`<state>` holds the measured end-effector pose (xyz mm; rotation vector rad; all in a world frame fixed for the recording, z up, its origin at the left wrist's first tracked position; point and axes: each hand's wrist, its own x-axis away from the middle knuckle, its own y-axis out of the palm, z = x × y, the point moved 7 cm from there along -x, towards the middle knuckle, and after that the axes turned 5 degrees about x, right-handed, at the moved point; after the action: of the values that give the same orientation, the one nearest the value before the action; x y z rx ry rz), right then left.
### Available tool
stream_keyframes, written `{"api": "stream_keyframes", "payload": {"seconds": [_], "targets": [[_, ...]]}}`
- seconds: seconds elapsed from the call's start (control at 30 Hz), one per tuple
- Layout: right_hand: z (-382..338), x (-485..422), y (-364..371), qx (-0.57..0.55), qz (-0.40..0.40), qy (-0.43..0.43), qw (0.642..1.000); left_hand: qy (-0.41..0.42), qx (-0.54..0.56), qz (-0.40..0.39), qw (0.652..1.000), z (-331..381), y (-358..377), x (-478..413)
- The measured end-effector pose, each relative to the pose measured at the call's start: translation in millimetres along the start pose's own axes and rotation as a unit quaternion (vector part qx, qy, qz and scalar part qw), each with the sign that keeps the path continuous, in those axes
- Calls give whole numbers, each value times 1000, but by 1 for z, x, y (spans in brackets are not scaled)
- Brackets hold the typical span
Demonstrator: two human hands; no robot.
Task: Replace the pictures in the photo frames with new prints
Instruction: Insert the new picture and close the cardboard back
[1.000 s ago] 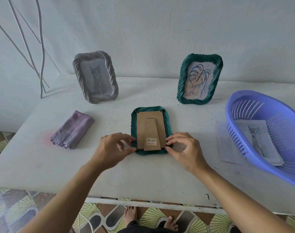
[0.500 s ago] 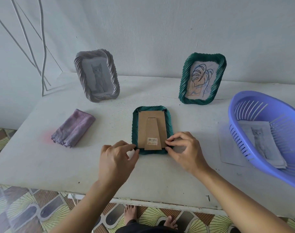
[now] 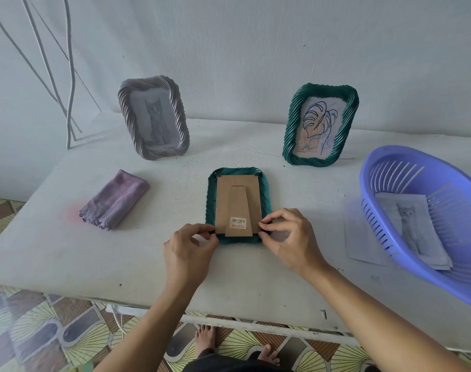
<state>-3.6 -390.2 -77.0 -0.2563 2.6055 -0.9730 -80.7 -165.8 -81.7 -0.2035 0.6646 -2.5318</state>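
Observation:
A green rope-edged photo frame lies face down at the table's middle, its brown cardboard back with folded stand and barcode sticker facing up. My left hand pinches at the frame's near left corner. My right hand pinches at the near right corner. A grey frame with a cat print stands at the back left. A second green frame with a leaf drawing stands at the back right. Cat prints lie in the purple basket.
A folded purple cloth lies left of the flat frame. A sheet of paper sticks out from under the basket at the right. White rods lean against the wall at the far left. The table's near edge runs below my wrists.
My left hand has shifted right and in, from beside the frame's left edge to its near left corner. My right hand stays at the near right corner. The view moved slightly.

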Motion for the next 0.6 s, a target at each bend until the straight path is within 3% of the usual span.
{"api": "stream_keyframes", "payload": {"seconds": [0.4, 0.6], "targets": [[1, 1, 0, 0, 1, -5, 1000, 78, -21, -32, 996, 2, -3, -1], [0, 2, 0, -4, 0, -9, 1000, 75, -36, -32, 996, 1, -1, -4]]}}
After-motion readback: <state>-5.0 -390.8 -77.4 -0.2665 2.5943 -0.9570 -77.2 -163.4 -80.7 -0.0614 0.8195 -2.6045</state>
